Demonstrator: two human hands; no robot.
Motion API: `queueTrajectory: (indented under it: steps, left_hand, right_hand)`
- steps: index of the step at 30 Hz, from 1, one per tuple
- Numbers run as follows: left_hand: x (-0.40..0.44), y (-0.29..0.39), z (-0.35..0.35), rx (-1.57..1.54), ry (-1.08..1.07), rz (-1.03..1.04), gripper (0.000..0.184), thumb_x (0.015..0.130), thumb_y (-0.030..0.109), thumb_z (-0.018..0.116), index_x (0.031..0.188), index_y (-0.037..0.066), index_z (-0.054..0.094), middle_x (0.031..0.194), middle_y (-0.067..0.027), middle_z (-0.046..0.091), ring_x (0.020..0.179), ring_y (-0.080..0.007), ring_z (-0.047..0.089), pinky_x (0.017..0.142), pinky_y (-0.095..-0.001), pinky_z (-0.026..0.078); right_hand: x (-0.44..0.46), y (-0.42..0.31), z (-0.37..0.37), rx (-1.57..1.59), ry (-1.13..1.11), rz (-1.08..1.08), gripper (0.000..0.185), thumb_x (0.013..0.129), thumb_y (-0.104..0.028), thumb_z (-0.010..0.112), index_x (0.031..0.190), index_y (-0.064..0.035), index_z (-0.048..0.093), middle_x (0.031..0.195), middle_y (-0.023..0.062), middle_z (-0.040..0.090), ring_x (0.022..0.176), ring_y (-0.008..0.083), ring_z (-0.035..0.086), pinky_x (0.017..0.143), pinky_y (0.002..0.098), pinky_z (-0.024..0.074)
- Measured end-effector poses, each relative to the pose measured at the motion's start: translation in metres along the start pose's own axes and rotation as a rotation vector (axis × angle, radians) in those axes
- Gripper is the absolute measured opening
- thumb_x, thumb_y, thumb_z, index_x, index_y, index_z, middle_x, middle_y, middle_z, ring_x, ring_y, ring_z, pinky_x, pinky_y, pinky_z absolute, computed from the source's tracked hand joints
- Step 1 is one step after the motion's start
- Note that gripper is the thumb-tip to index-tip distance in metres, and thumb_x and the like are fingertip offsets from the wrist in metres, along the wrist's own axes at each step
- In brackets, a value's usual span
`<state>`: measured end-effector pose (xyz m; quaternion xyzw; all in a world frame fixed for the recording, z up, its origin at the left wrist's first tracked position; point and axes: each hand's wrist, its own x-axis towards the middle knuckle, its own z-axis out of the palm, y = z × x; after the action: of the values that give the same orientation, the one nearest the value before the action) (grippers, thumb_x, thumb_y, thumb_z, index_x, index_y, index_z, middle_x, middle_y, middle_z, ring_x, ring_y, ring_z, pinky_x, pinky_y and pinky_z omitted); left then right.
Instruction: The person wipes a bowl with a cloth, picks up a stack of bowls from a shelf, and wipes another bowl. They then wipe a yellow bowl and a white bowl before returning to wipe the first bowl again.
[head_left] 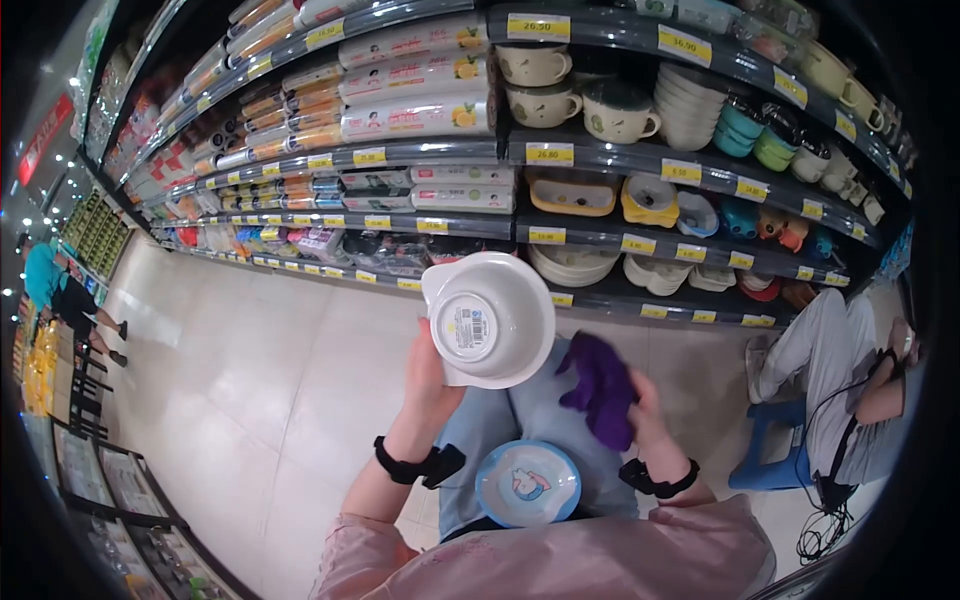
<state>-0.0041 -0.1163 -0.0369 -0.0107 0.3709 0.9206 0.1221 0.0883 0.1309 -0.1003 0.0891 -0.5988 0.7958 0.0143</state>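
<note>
My left hand (432, 368) grips a white bowl (520, 320) by its near-left side. The bowl is tipped so its underside faces me, with a barcode sticker on the base and small tabs at the rim. In my right hand (652, 412) is a bunched purple cloth (602, 395), held to the right of the bowl and apart from it. A blue-rimmed dish (490, 492) with a cartoon animal inside rests on my lap, below both hands.
Ahead, shelves carry cream mugs (540, 107), stacked white bowls (688, 105), a yellow dish (650, 200) and packaged rolls (415, 80). At right, a person in light trousers (815, 345) sits near a blue stool (770, 450) and loose cables (825, 530). Another person (45, 275) is far left.
</note>
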Motion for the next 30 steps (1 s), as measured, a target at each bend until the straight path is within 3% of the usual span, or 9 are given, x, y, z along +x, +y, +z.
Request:
queueTrajectory:
  steps: [2, 6, 9, 18, 21, 24, 26, 29, 30]
  left_hand:
    - [-0.004, -0.008, -0.009, 0.029, -0.036, 0.017, 0.046, 0.094, 0.039, 0.025, 0.12, 0.004, 0.041, 0.113, -0.0089, 0.052, 0.102, -0.0188, 0.053, 0.085, -0.0327, 0.046]
    - [-0.01, -0.02, -0.001, 0.08, -0.12, -0.256, 0.048, 0.093, 0.04, 0.025, 0.122, 0.004, 0.038, 0.116, -0.0084, 0.05, 0.105, -0.02, 0.051, 0.088, -0.0345, 0.043]
    - [-0.016, -0.031, 0.01, 0.171, -0.187, -0.374, 0.049, 0.093, 0.04, 0.027, 0.124, 0.003, 0.037, 0.118, -0.0083, 0.049, 0.107, -0.0203, 0.05, 0.089, -0.0342, 0.042]
    - [-0.014, -0.045, 0.0, 0.389, -0.129, -0.269, 0.043, 0.093, 0.034, 0.035, 0.117, 0.0, 0.043, 0.11, -0.0091, 0.053, 0.102, -0.0198, 0.053, 0.086, -0.0317, 0.042]
    - [-0.015, -0.039, -0.008, 0.483, -0.158, -0.238, 0.038, 0.094, 0.03, 0.034, 0.111, -0.001, 0.047, 0.108, -0.0081, 0.054, 0.097, -0.0182, 0.054, 0.083, -0.0297, 0.042]
    - [-0.021, -0.031, -0.014, 1.556, -0.315, 0.284, 0.017, 0.081, 0.017, 0.056, 0.088, 0.002, 0.062, 0.096, -0.0152, 0.054, 0.089, -0.0285, 0.052, 0.076, -0.0339, 0.041]
    - [-0.025, -0.046, -0.011, 1.721, -0.319, 0.831, 0.018, 0.073, 0.018, 0.065, 0.075, 0.001, 0.059, 0.086, -0.0145, 0.055, 0.082, -0.0302, 0.052, 0.07, -0.0361, 0.04]
    - [-0.028, -0.06, -0.017, 1.501, -0.277, 0.83, 0.023, 0.067, 0.015, 0.069, 0.085, 0.003, 0.06, 0.096, -0.013, 0.055, 0.09, -0.0314, 0.053, 0.078, -0.0396, 0.041]
    - [-0.028, -0.046, 0.005, 1.724, -0.635, 0.993, 0.031, 0.067, 0.013, 0.066, 0.094, 0.003, 0.055, 0.096, -0.0108, 0.055, 0.088, -0.0284, 0.054, 0.08, -0.0422, 0.041]
  right_hand:
    - [0.014, 0.004, 0.011, 0.248, 0.334, 0.109, 0.04, 0.083, -0.009, 0.046, 0.121, 0.0017, 0.04, 0.109, 0.0139, 0.054, 0.097, 0.0211, 0.055, 0.082, 0.0307, 0.0441]
    - [0.046, 0.013, 0.025, 0.282, 0.284, -0.083, 0.037, 0.088, -0.019, 0.041, 0.119, 0.0007, 0.04, 0.107, 0.0114, 0.053, 0.1, 0.0192, 0.052, 0.086, 0.0307, 0.041]
    - [0.052, -0.025, 0.058, -0.511, 0.044, -0.363, 0.038, 0.087, -0.021, 0.045, 0.119, -0.0006, 0.039, 0.106, 0.0089, 0.052, 0.104, 0.0181, 0.048, 0.089, 0.0292, 0.0379]
    - [0.046, 0.001, 0.026, -0.129, 0.146, -0.309, 0.028, 0.085, -0.015, 0.052, 0.109, -0.0028, 0.049, 0.101, 0.0075, 0.054, 0.104, 0.0184, 0.049, 0.091, 0.0279, 0.0367]
    - [0.037, -0.003, 0.001, 0.408, 0.222, 0.028, 0.026, 0.087, -0.018, 0.05, 0.108, -0.0027, 0.049, 0.093, 0.0074, 0.056, 0.089, 0.0138, 0.054, 0.08, 0.0238, 0.0416]
    - [0.024, -0.024, -0.011, -0.007, 0.197, 0.019, 0.024, 0.091, -0.022, 0.042, 0.097, -0.0015, 0.054, 0.079, 0.0052, 0.057, 0.068, 0.0062, 0.054, 0.059, 0.0176, 0.042]
    - [0.016, -0.032, -0.011, -0.082, -0.065, 0.327, 0.03, 0.092, -0.027, 0.038, 0.091, -0.0022, 0.055, 0.072, 0.0036, 0.059, 0.05, 0.0031, 0.047, 0.044, 0.017, 0.0351]
    - [0.01, -0.028, 0.01, 0.04, -0.144, 0.423, 0.037, 0.089, -0.038, 0.041, 0.089, -0.0036, 0.055, 0.067, 0.0025, 0.058, 0.047, 0.0068, 0.05, 0.046, 0.0202, 0.0411]
    - [0.007, -0.032, 0.021, 0.019, -0.085, 0.473, 0.041, 0.087, -0.044, 0.043, 0.087, -0.0041, 0.055, 0.064, 0.0022, 0.057, 0.046, 0.0088, 0.051, 0.047, 0.0216, 0.0427]
